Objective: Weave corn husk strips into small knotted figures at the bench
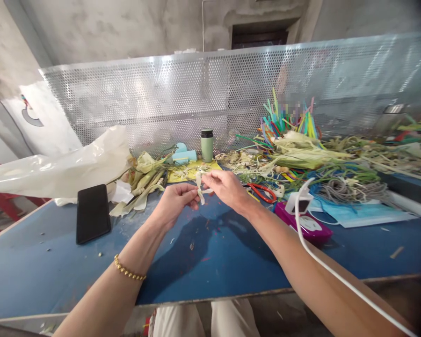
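Between my two hands, above the blue table (122, 271), is a small pale strip of corn husk (199, 181), bent or knotted around its middle. My left hand (180, 199) pinches it from the left with thumb and forefinger. From the right, my right hand (224, 187) closes its fingertips on the same strip; part of the husk is hidden behind those fingers. Just right of my right hand lie red-handled scissors (263, 192). Behind the hands is a yellow sheet (177, 175) with husk scraps on it.
A black phone (93, 214) and a plastic bag (66, 164) with husks lie left. A green tumbler (206, 146) stands at the back. Right are heaped husks (305, 154), coloured pipe cleaners (291, 121), a purple power strip (303, 224) with a white cable (323, 267), and a blue mask (365, 213).
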Tool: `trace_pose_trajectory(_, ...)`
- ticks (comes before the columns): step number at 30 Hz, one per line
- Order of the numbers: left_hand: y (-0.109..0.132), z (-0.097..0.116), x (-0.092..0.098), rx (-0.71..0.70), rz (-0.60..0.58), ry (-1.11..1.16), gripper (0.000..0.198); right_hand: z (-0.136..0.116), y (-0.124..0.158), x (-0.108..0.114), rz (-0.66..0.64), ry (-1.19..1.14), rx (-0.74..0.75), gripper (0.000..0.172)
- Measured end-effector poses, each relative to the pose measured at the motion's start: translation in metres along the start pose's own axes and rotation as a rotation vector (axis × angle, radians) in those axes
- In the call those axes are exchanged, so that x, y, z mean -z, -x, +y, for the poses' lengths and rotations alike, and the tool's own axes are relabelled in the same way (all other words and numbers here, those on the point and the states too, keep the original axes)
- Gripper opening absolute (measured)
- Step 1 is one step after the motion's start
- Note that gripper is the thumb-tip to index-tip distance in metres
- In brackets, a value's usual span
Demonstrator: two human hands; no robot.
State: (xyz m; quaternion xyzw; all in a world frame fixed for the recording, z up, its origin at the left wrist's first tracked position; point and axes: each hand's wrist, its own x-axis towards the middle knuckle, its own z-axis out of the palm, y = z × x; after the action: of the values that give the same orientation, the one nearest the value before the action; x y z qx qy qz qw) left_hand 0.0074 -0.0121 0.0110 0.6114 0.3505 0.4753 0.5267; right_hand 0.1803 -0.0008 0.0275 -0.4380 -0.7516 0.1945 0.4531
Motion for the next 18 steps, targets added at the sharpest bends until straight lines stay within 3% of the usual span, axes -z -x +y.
trace_pose_trajectory(4,-0.0035,-0.0018,0.0006,-0.055,0.125,-0.066,0.016,0.0009,0.0007,0.0027,-0.141,-0.002,-0.037,0.033)
trace_pose_trajectory(6,-0.0031,-0.0009,-0.0005,-0.066,0.137,-0.093,0.018,0.0006,0.0015,0.0026,-0.143,-0.026,-0.016,0.026)
trace_pose_trajectory(14,-0.0016,-0.0026,-0.0022,-0.145,0.076,-0.239,0.022,-0.0056,0.0038,0.0009,-0.158,0.084,0.032,0.019)
trace_pose_trajectory(18,-0.0019,-0.0027,-0.0007,-0.164,0.047,-0.36,0.026,-0.0083,0.0048,-0.0007,-0.085,0.118,0.03,0.021)
